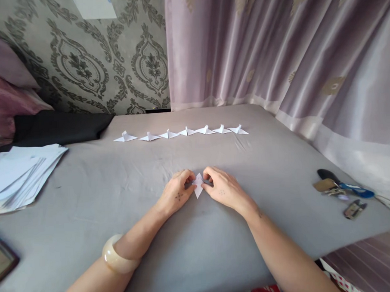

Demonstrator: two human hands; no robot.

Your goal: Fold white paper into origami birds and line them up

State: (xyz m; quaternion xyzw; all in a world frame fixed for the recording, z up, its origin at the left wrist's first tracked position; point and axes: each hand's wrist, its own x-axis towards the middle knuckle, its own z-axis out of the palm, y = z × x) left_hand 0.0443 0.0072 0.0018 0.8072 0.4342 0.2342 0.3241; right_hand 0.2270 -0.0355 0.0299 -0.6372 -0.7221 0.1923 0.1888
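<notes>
**Two hands work a small paper diamond at the middle of the grey-covered surface**

The left hand (177, 190) pinches one side of the paper diamond (198, 187) between thumb and fingers; the right hand (224, 188) pinches the opposite side, its fingers curled likewise. The step in hand appears to be folding or creasing. The next move, by the look of it, calls for both grips held level, the edges matched and a thumb pressed firmly along the crease.

The paper is white and small, with pointed ends, one toward the wearer and one away. It sits between the fingertips, just above or on the grey cover (134, 174); which, one cannot tell. Its finer creases are too small to read.

Beyond it, well apart, stands a row of seven folded paper figures (187, 131), each with spread points and a raised middle. Farther out, a paper stack (25, 179) lies at left and keys (334, 192) at right.
</notes>
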